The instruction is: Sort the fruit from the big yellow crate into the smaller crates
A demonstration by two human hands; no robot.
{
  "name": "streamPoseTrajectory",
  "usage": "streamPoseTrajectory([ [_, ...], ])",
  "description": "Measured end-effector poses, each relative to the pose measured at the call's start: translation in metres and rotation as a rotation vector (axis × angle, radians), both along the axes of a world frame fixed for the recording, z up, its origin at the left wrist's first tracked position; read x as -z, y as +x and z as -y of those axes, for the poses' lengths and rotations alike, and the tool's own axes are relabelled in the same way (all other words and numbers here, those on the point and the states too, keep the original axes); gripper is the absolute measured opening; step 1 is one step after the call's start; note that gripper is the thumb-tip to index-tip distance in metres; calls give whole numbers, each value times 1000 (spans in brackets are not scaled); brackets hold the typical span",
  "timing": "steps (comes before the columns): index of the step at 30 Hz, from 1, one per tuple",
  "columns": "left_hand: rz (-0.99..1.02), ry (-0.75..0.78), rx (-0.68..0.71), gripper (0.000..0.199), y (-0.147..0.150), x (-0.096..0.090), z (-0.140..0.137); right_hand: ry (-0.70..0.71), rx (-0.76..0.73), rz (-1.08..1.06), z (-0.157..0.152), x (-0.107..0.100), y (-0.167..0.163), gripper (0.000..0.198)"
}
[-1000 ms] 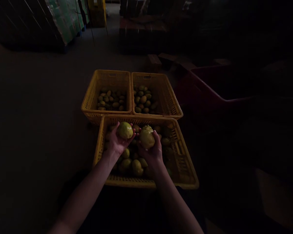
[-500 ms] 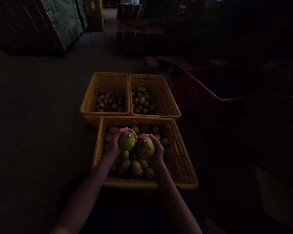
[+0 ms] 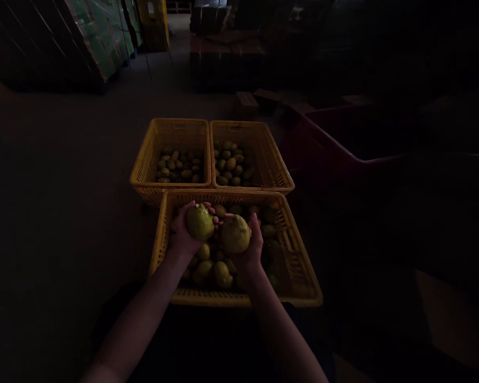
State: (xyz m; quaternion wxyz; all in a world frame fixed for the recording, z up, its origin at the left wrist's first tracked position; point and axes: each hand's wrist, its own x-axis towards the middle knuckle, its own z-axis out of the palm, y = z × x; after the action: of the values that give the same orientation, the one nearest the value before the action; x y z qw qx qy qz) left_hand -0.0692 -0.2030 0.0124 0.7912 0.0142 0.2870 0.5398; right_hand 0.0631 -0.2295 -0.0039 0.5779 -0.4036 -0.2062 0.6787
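Above the front yellow crate (image 3: 305,266), my left hand (image 3: 183,236) is wrapped round a green, lemon-like fruit (image 3: 200,223) with a pale stem stub at its top. Close beside it, my right hand (image 3: 255,247) cups a yellower, bumpy lemon-like fruit (image 3: 235,234) from below and the right, thumb up along its side. A small gap separates the two fruits. Beneath the hands, several smaller green-yellow fruits (image 3: 221,272) lie loose in the crate, partly hidden by my hands and forearms.
Behind stand a left yellow crate (image 3: 141,159) and a right yellow crate (image 3: 277,159), both holding fruit. A dark red bin (image 3: 331,141) is at the right. Farther back are a cardboard box (image 3: 246,101) and a green wrapped stack (image 3: 99,40). The light is dim.
Both fruits have shifted slightly left and up with my hands. The left fruit has tilted so its stem end points more upward, and the right hand's thumb stands more upright.
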Motion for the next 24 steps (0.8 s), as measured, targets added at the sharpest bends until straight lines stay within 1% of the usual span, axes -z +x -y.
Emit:
streamPoseTrajectory([
  [2,89,-101,-43,31,0,1,-3,-131,27,-210,-3,0,0,57],
  [4,141,-192,-103,31,-1,3,-6,-243,101,-365,-6,-1,3,48],
  [6,149,-267,-195,27,-1,7,-8,-301,149,-439,-8,0,9,35],
  [8,144,-307,-264,24,1,10,-10,-318,160,-477,-10,0,13,29],
  [10,128,-330,-278,25,3,13,-10,-330,167,-498,-11,0,15,35],
  [12,91,-334,-288,30,5,15,-10,-334,209,-496,-14,-2,16,41],
  [16,81,-268,-272,30,7,17,-10,-379,272,-458,-20,-7,20,43],
  [20,94,-220,-258,26,8,16,-7,-441,267,-396,-22,-10,22,38],
  [22,105,-216,-258,26,8,16,-5,-431,240,-383,-20,-10,22,32],
  [24,129,-220,-254,28,8,15,-4,-391,217,-374,-16,-9,21,27],
])
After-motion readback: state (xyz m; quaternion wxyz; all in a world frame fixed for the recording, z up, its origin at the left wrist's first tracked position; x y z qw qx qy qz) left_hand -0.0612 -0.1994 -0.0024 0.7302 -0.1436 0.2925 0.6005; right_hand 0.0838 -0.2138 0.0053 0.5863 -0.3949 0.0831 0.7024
